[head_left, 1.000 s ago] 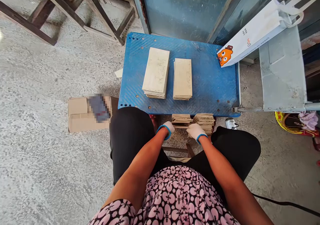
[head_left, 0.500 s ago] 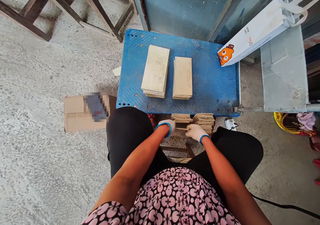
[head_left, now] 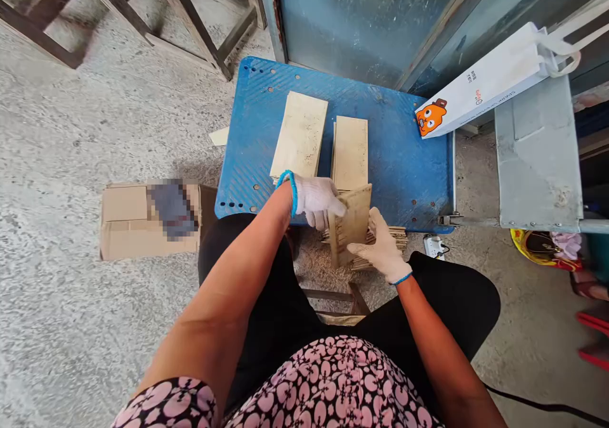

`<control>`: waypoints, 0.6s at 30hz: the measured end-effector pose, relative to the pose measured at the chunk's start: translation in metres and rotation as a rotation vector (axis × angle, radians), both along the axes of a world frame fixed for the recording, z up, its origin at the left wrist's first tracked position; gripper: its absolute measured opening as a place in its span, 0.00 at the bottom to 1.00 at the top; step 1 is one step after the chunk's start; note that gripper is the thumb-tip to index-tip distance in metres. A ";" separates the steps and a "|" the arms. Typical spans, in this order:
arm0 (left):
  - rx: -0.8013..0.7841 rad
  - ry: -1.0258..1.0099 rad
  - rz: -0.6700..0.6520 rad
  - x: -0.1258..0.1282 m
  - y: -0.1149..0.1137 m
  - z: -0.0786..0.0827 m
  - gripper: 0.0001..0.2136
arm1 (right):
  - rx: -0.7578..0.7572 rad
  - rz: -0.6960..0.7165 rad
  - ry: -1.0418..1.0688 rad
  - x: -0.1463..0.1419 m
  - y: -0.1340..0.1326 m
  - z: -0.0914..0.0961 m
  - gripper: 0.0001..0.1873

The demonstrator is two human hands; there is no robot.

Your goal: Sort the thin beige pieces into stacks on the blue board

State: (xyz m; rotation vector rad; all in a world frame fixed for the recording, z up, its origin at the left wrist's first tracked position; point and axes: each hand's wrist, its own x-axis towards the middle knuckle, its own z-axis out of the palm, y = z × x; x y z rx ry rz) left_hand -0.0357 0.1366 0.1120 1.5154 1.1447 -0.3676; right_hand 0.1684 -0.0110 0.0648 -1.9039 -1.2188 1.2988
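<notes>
Both my hands wear white gloves and grip one thin tan wooden board [head_left: 351, 222], lifted and tilted in front of me. My left hand [head_left: 316, 198] pinches its upper left edge; my right hand [head_left: 382, 249] holds its lower right edge. The board hangs over the near edge of a blue platform [head_left: 404, 162]. On that platform lie two stacks of like boards, a left stack [head_left: 302, 133] and a right stack [head_left: 351, 148]. More boards [head_left: 392, 234] are piled on the floor under my hands, partly hidden.
A cardboard box [head_left: 137, 222] lies on the concrete floor at the left. A white paper bag [head_left: 485, 82] leans at the platform's far right beside a grey metal box [head_left: 537, 149]. Wooden frames [head_left: 157, 16] stand behind. A low stool [head_left: 340, 301] sits between my knees.
My hands were low at the floor pile; they have risen with one board, which now tilts up at the platform's near edge. The view has shifted slightly.
</notes>
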 end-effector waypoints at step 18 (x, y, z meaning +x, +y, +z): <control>0.029 -0.293 -0.027 0.014 0.061 0.009 0.28 | -0.084 -0.093 -0.644 -0.029 0.082 0.034 0.68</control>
